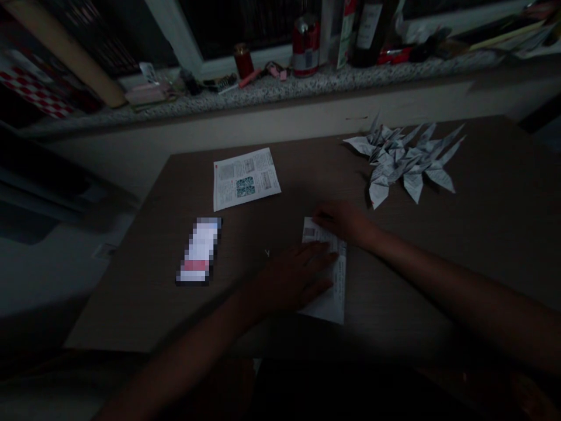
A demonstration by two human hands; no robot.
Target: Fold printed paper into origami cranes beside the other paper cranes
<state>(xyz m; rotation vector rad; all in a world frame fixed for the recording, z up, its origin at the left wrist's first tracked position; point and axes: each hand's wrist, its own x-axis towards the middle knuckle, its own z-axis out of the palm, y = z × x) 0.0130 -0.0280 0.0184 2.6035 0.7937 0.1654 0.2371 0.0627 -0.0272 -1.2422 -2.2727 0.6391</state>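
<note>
A sheet of printed paper (pixel 324 275), folded or partly folded, lies on the brown wood-grain table (pixel 131 292). My left hand (pixel 293 278) rests flat across its middle, fingers pointing to the right. My right hand (pixel 342 222) lies with its fingertips on the paper's upper end. Much of the sheet is hidden under both hands. Farther off, a heap of folded paper cranes (pixel 403 161) lies at the back right. A loose printed page (pixel 245 178) and a pixelated, phone-like rectangle (pixel 199 250) lie to the left.
Beyond the table's back edge runs a speckled stone sill (pixel 272 88) holding a red can (pixel 305 45), bottles (pixel 368 29) and assorted small items. The table's left edge drops into dim floor. The lower part of the view is very dark.
</note>
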